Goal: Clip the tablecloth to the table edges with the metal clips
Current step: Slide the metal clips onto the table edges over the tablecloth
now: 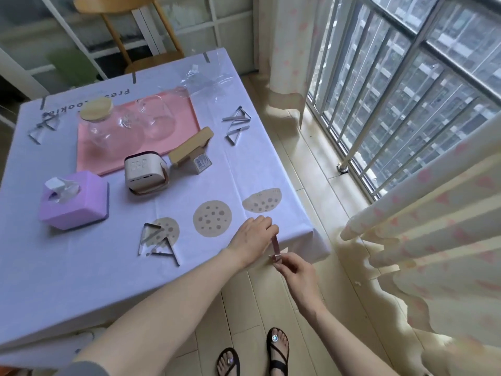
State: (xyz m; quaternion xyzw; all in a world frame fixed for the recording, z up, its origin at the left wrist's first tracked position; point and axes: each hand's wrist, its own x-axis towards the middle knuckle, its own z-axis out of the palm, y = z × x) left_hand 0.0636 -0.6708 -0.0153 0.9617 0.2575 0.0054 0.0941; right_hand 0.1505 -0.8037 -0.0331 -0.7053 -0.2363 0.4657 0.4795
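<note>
Two hands share one metal clip [275, 246] at the worktop's near edge, close to the corner of the tablecloth [81, 267]. Fingers of the left hand [252, 237] curl round its upper end; fingers of the right hand [295, 270] pinch its lower end. Clip: thin, flat steel strip, long axis 12-to-6, lying at 11 o'clock from the right hand. Cloth: pale, smooth, draped. Judgement: a push toward 10 o'clock should seat it. Spare clips [160, 241] lie at 9 o'clock.

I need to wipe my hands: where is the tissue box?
In the head view, the tissue box sits on the tablecloth's left side, just left of the white cube device and nearer the person than the pink mat.
</note>
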